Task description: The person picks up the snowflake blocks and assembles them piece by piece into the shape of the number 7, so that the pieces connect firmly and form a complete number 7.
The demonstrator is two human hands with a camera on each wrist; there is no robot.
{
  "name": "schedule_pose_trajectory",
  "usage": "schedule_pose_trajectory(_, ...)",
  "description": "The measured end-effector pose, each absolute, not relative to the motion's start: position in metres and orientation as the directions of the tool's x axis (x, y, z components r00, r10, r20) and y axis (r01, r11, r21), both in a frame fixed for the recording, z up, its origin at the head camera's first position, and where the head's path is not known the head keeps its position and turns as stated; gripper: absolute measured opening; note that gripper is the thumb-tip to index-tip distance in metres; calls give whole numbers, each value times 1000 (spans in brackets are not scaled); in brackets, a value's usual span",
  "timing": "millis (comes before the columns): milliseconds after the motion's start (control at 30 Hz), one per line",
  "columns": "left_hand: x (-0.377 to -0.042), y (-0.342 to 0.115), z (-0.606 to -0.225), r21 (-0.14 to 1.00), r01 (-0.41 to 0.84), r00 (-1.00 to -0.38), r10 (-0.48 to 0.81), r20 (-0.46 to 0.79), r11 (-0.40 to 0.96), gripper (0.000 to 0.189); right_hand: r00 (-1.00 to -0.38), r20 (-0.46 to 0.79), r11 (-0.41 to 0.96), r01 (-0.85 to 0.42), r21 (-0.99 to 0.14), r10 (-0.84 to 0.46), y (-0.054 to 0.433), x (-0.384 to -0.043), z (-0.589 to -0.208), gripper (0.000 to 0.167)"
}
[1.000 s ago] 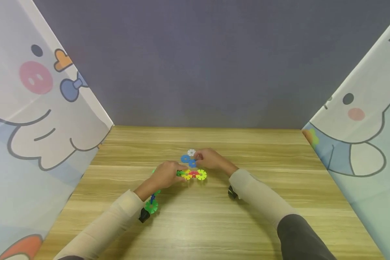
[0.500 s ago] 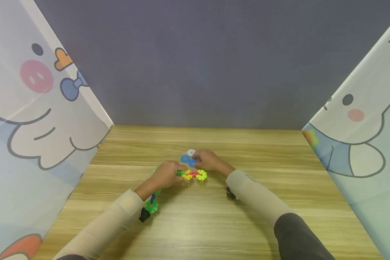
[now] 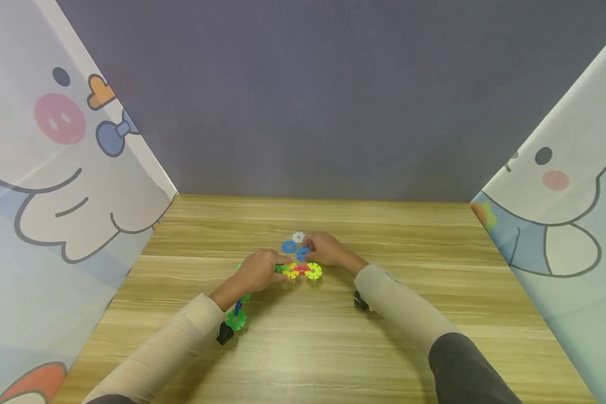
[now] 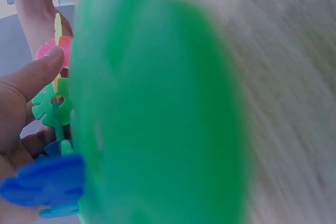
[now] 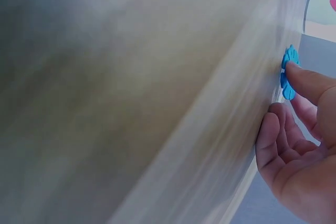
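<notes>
My left hand grips a chain of interlocked plastic snowflake discs, its thumb on the chain's upper side. A yellow disc ends the chain at the right, beside a pink disc; a green disc hangs at its near left end. In the left wrist view a large blurred green disc covers much of the chain. Just beyond the chain, my right hand pinches a blue snowflake disc between thumb and fingers, close over the table. Its other fingers curl near the wood.
A second blue disc and a white disc lie on the wooden table left of and beyond the right fingers. A dark grey panel rises at the back, with cartoon-printed panels at both sides.
My right hand first shifts slightly toward the blue disc, then draws it a little right, apart from the other blue disc. The left hand and its chain stay almost still.
</notes>
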State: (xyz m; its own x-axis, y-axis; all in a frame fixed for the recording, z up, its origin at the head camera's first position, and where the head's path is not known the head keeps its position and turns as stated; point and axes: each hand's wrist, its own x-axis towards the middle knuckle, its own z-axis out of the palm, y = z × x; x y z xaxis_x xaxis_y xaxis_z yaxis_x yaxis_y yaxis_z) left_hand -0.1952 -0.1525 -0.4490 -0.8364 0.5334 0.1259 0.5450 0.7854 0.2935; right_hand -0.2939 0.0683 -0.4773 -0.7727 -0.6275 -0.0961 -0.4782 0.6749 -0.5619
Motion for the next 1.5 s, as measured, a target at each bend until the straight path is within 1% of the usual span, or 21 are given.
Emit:
schedule_pose_trajectory(267,-194,-152,-448,302,545,-835,537,119,782,46,-770,-84,640,-460,-616,-633,77,-290,-476,18)
schedule_pose_trajectory(433,-195,-151,-448,298,542,-838,533,116,786,47,-782,-51,651,-479,-588,-621,86,-288,-476,7)
schedule_pose_trajectory(600,-195,-151,-449,285,533,-843,527,105,796,47,-779,-30,647,-498,-577,-626,96,-286,-477,14)
schedule_pose_trajectory(767,-196,-150,-449,287,516,-854,510,103,807,48,-782,-26,644,-494,-584,-623,106,-282,-476,7)
schedule_pose_trajectory(933,-196,-149,-446,284,524,-851,509,128,803,47,-769,13,627,-531,-570,-639,114,-279,-475,11)
schedule_pose_trajectory(1067,-196,-148,-446,289,519,-853,508,120,804,48,-755,31,606,-550,-575,-655,120,-276,-473,13)
schedule_pose_trajectory(1300,-199,-148,-447,261,528,-849,511,135,808,48,-756,13,606,-534,-589,-654,129,-267,-469,10)
schedule_pose_trajectory(1500,-200,-149,-447,276,508,-861,494,124,816,50,-740,25,594,-559,-579,-672,133,-261,-468,8)
